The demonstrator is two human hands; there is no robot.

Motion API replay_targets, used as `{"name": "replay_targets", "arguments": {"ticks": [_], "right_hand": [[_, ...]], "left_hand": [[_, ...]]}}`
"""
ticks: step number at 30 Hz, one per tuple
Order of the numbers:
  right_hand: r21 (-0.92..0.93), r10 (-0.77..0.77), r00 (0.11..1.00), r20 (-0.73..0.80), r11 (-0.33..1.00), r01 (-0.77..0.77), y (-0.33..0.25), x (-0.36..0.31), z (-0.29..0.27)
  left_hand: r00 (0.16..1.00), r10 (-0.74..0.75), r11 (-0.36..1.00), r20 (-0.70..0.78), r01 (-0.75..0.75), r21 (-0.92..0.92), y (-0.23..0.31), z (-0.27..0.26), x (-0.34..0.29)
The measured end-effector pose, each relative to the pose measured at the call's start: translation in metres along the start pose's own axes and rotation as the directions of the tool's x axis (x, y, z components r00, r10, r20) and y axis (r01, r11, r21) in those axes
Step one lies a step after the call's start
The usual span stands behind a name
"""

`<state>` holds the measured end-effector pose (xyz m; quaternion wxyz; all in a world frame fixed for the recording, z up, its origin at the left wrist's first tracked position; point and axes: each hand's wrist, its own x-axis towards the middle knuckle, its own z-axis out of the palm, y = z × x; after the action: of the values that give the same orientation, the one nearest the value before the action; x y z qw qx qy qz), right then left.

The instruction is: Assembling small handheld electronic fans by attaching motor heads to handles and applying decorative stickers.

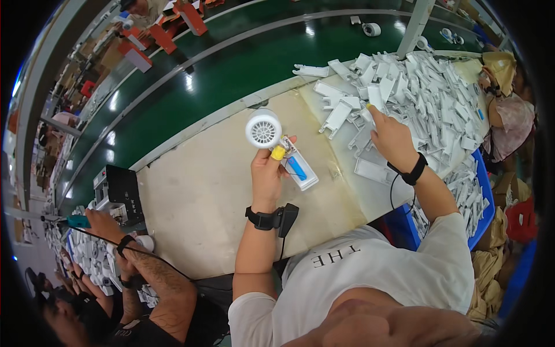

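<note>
White shirt (pixel 378 277) bears lettering (pixel 336 256) (upside-down); left grip (pixel 266 175) clasps a fan (pixel 263 131), right grip (pixel 395 139) unclear.

A factory assembly line is indicated: a conveyor (pixel 231 78) is flanked by workers (pixel 173 289), white casings (pixel 416 98) are heaped on the bench (pixel 196 202) and in a crate (pixel 488 199), and a tool (pixel 77 221) is held by one.

Left hand (pixel 267 172), centre: fingers partly hidden behind white fan (pixel 264 130).
Right hand (pixel 393 137), 2 o'clock: fingertip contact too small to tell.
Blue bin (pixel 487 199), 3 o'clock: bottom hidden under white casings (pixel 464 196).
Co-worker (pixel 140 8), 11 o'clock: cut off by upper edge.
</note>
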<state>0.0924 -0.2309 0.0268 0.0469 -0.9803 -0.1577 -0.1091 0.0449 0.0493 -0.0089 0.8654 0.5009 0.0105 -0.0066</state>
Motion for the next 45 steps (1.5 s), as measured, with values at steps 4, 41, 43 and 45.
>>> {"name": "replay_targets", "arguments": {"ticks": [4,41,43,45], "right_hand": [[0.086,-0.449,0.892,-0.061,0.888,0.452,-0.026,0.005,-0.016],[0.529,-0.127,0.918,-0.375,0.784,0.325,-0.109,0.009,-0.002],[0.431,-0.364,0.841,-0.399,0.735,0.523,-0.119,0.010,-0.013],[0.396,-0.370,0.853,-0.368,0.768,0.504,-0.122,0.011,-0.017]], "left_hand": [[0.993,0.057,0.998,-0.100,-0.060,-0.036,0.005,-0.002,0.002],[0.917,0.245,0.940,-0.314,-0.304,-0.157,-0.009,0.007,0.003],[0.928,0.234,0.948,-0.292,-0.284,-0.144,-0.011,0.009,0.002],[0.933,0.248,0.957,-0.260,-0.278,-0.082,-0.014,0.011,0.000]]}}
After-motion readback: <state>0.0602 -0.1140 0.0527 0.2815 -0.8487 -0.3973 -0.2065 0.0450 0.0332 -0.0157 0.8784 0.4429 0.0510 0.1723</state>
